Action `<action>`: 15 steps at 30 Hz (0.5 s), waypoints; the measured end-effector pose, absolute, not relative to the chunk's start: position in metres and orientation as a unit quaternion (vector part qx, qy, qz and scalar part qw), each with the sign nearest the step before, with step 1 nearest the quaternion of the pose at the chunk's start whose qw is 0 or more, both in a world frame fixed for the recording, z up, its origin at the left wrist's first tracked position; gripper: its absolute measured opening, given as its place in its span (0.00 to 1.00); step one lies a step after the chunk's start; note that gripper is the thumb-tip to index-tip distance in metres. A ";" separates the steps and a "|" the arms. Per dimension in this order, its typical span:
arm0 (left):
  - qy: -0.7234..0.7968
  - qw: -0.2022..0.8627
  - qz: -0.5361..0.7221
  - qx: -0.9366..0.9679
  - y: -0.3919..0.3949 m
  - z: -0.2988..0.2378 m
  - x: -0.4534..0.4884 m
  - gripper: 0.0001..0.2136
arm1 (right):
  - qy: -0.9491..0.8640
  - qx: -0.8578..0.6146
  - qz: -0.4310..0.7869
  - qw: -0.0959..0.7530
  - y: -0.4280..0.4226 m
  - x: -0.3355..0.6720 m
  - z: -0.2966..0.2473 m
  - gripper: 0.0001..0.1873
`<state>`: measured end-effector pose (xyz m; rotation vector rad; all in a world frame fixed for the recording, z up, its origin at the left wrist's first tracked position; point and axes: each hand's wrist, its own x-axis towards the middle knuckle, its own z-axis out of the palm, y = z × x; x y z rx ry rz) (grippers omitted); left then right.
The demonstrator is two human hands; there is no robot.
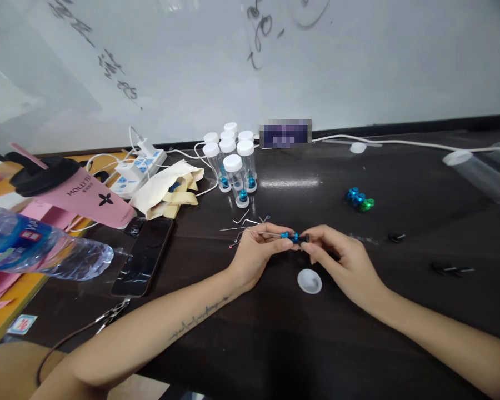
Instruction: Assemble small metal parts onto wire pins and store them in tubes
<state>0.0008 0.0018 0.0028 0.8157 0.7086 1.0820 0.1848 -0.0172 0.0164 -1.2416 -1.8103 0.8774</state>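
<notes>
The left hand pinches a slim blue-and-black part between thumb and fingers, while the right hand grasps its dark end by thumb and fingertips. The part lies crosswise between the hands, its blue sections faintly metallic. A slender metal rod runs over the left hand toward the blue end; whether it enters the part cannot be told. Just below the grip, on the dark, glossy tabletop, sits a round, translucent white cap. Left of the grip lie thin, bent hex keys; beyond them stand clear cylindrical tubes with smooth white lids and small blue pieces at the base. Beyond the grip to the right are knobbly, shiny blue and green pieces. Right of the right hand lie small black pieces, blurred in outline. Well left of the grip are a flat, glassy smartphone, a tapered pink tumbler and a creased cream cloth pouch.
</notes>
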 end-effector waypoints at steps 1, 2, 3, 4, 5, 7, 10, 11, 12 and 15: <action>0.316 0.723 0.492 0.368 0.002 0.003 0.001 0.08 | -0.706 -0.486 0.340 0.388 -0.017 0.184 0.016 0.06; 0.313 0.723 0.494 0.367 0.002 0.002 0.001 0.08 | -0.704 -0.485 0.336 0.396 -0.017 0.184 0.015 0.05; 0.310 0.723 0.496 0.367 0.002 0.002 0.001 0.07 | -0.703 -0.483 0.332 0.403 -0.017 0.183 0.015 0.04; 0.309 0.723 0.497 0.367 0.002 0.002 0.001 0.07 | -0.704 -0.481 0.328 0.408 -0.017 0.183 0.015 0.03; 0.308 0.722 0.498 0.368 0.001 0.002 0.001 0.07 | -0.705 -0.480 0.325 0.409 -0.017 0.183 0.015 0.03; 0.307 0.719 0.503 0.369 0.001 0.003 0.001 0.07 | -0.708 -0.482 0.322 0.404 -0.017 0.184 0.015 0.02; 0.307 0.715 0.507 0.369 0.002 0.003 0.002 0.07 | -0.715 -0.485 0.323 0.386 -0.016 0.185 0.015 0.05; 0.308 0.715 0.507 0.369 0.002 0.003 0.002 0.07 | -0.716 -0.485 0.324 0.383 -0.016 0.185 0.015 0.06; 0.310 0.716 0.506 0.369 0.002 0.003 0.001 0.07 | -0.716 -0.484 0.325 0.384 -0.016 0.185 0.015 0.05; 0.314 0.716 0.503 0.367 0.002 0.002 0.001 0.07 | -0.716 -0.475 0.319 0.400 -0.016 0.184 0.014 0.01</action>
